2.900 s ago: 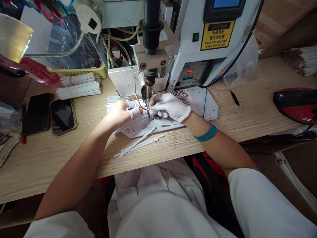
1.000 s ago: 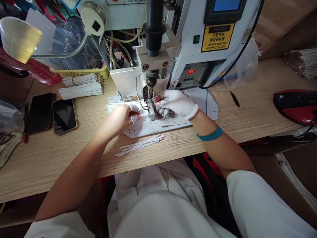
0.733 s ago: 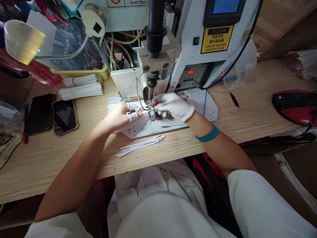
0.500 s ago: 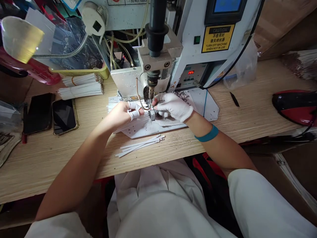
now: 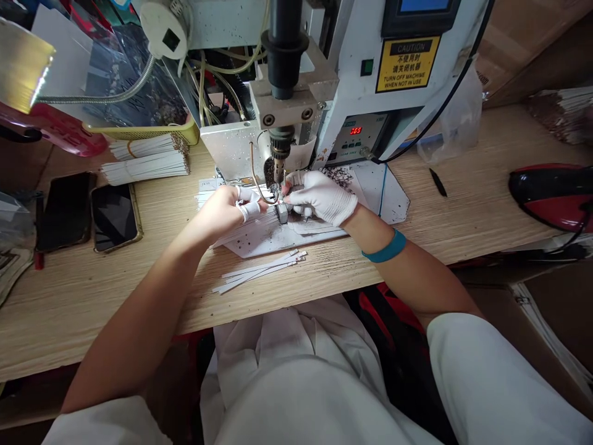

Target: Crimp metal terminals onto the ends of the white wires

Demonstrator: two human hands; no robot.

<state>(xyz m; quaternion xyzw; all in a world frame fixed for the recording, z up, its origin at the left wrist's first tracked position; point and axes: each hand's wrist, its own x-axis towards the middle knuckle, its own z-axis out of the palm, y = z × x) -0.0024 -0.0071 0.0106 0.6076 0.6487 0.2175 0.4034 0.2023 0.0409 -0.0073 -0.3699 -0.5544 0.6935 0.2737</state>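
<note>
White-gloved right hand point(image 5: 322, 199), left hand point(image 5: 231, 210) curled near machine tip point(image 5: 278, 172), holds unclear; strips point(image 5: 259, 271) between board point(image 5: 254, 245) edge, table point(image 5: 370, 267) edge.

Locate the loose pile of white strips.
The pile lies left of centre in the head view, on the wooden tabletop, in front of the white baseplate.

Machine's point(image 5: 340, 102) at the far middle of the surface point(image 5: 472, 213), bundled strips point(image 5: 146, 168) and two phones point(image 5: 113, 216) left, iron point(image 5: 551, 201) right, loose strips point(image 5: 259, 271) near side.

lamp point(image 5: 23, 68) far left glows yellow; bench point(image 5: 155, 225) brightest mid, v. dim underneath; wide-angle stretch at edges, far-right bundle point(image 5: 563, 114) soft.
</note>
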